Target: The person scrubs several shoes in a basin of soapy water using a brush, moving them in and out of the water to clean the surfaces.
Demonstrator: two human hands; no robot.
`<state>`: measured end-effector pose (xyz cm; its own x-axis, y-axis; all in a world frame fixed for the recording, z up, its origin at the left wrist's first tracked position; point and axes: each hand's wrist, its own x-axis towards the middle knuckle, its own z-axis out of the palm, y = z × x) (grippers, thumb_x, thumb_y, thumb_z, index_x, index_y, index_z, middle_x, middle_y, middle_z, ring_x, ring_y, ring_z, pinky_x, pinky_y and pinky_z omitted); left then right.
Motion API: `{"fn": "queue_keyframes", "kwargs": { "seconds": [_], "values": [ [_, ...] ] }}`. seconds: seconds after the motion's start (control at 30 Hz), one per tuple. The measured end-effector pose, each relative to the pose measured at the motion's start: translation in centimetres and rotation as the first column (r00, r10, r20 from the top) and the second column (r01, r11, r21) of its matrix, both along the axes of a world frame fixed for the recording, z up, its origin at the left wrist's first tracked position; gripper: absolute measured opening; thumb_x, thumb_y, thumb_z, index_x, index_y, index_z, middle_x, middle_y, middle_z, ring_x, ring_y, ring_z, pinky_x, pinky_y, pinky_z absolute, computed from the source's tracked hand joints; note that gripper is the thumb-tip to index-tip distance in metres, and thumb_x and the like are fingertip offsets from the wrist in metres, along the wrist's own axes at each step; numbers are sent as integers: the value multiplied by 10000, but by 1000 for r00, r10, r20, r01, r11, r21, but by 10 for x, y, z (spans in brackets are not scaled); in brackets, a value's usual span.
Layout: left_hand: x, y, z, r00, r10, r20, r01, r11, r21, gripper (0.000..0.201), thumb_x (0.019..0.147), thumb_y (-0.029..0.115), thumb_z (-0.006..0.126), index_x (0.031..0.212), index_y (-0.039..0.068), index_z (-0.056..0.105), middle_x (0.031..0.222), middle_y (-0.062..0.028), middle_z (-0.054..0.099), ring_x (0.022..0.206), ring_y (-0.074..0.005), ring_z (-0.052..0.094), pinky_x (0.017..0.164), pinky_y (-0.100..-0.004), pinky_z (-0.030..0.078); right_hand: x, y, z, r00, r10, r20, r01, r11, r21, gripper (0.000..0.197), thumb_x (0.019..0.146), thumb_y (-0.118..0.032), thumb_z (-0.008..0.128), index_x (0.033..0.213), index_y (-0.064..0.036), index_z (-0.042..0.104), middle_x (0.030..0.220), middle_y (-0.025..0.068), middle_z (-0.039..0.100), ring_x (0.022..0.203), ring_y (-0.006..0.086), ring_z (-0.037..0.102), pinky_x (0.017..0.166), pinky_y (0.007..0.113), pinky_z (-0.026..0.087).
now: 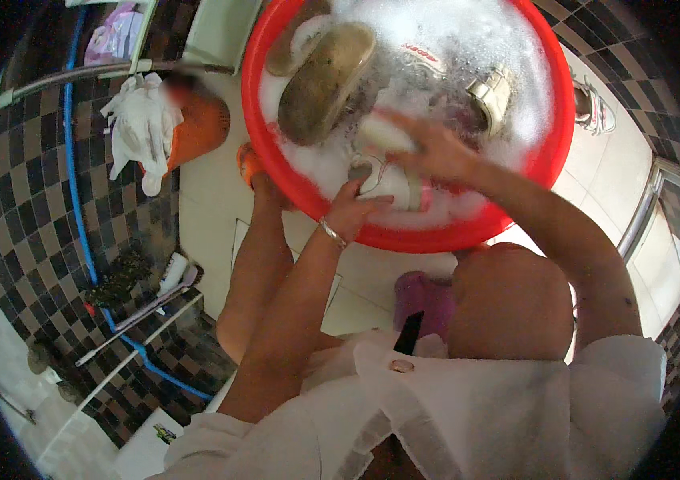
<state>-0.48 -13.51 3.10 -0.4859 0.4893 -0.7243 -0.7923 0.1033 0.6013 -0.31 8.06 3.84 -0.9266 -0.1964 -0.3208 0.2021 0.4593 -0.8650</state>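
Observation:
My left hand (354, 210) is closed on a white shoe (392, 190) at the near side of a red tub (250, 92) filled with suds. Just above that shoe, my right hand (438, 150), blurred by motion, grips a pale oblong block (386, 134); whether it has bristles I cannot tell. Farther back in the foam lies a shoe with its brownish sole up (326, 84), and a second brownish one (296, 36) is partly covered by foam. A white strapped shoe (494, 94) sits tilted at the right, and a white shoe with red marks (422, 60) is half sunk.
At the left stands an orange bin (200, 124) with white crumpled material hanging over it. A blue hose (74, 172) runs down the dark tiled wall. A long-handled brush (144, 308) leans near a white bottle (173, 272). Past the tub's right side are sneakers (594, 108).

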Motion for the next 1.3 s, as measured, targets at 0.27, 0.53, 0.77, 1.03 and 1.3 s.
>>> {"fn": "queue_keyframes", "kwargs": {
  "seconds": [0.27, 0.53, 0.77, 1.03, 1.3],
  "values": [
    [6, 18, -4, 982, 163, 95, -171, 982, 84, 458, 705, -48, 592, 1137, -1, 447, 1045, -79, 535, 947, -202, 542, 831, -318, 442, -14, 17, -14, 996, 89, 10, -88, 960, 267, 600, 731, -333, 574, 1279, -200, 369, 1007, 208, 573, 910, 349, 565, 805, 417, 437],
    [-1, 34, 6, 892, 434, 127, -452, 853, 261, 479, 724, -50, 555, 1178, 0, 409, 1072, -93, 519, 969, -219, 534, 838, -342, 445, 27, 5, 52, 920, 324, -223, -190, 863, 468, 590, 731, -376, 555, 1266, -185, 397, 1043, 175, 570, 935, 306, 571, 794, 419, 453],
    [-4, 26, 7, 953, 299, 43, -301, 953, 23, 498, 756, -4, 554, 1218, 21, 370, 1136, -98, 483, 1047, -237, 484, 891, -399, 406, -38, 8, -47, 997, -14, 81, -3, 979, 205, 566, 791, -464, 493, 1265, -171, 398, 1118, 201, 524, 949, 315, 559, 819, 408, 432],
    [-14, 25, 7, 797, 557, 233, -603, 745, 285, 424, 832, 176, 520, 1212, 36, 393, 1191, -89, 465, 1122, -263, 426, 959, -423, 329, 7, 39, -82, 987, -153, 44, 138, 961, 239, 580, 792, -342, 552, 1307, -187, 333, 1134, 201, 502, 951, 350, 537, 842, 393, 417],
    [-11, 40, 19, 772, 616, 155, -633, 766, 109, 362, 832, 122, 502, 1177, 50, 421, 1141, -71, 485, 1060, -244, 458, 918, -413, 361, -8, -25, 61, 882, 252, -398, -20, 863, 504, 614, 730, -335, 603, 1280, -213, 359, 976, 194, 521, 835, 315, 577, 664, 395, 492]
  ]
}}
